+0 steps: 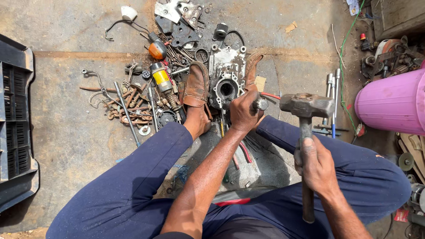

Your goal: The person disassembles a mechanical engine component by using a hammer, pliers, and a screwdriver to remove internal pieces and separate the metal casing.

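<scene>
My left hand [242, 111] grips a short metal punch [260, 104] held against the edge of a grey metal engine cover [226, 73] with a round hole in it. The cover lies on the floor, clamped between my two brown shoes [195, 86]. My right hand [315, 164] holds the handle of a heavy rusty sledge hammer [307, 105], its head raised just right of the punch. My dark blue trousers [133, 186] fill the lower part of the view.
Scrap metal, springs, hooks and a yellow cylinder [161, 77] litter the concrete left of the cover. A black plastic crate [15, 124] lies at far left. A pink bucket [392, 102] and spanners [333, 95] sit at right.
</scene>
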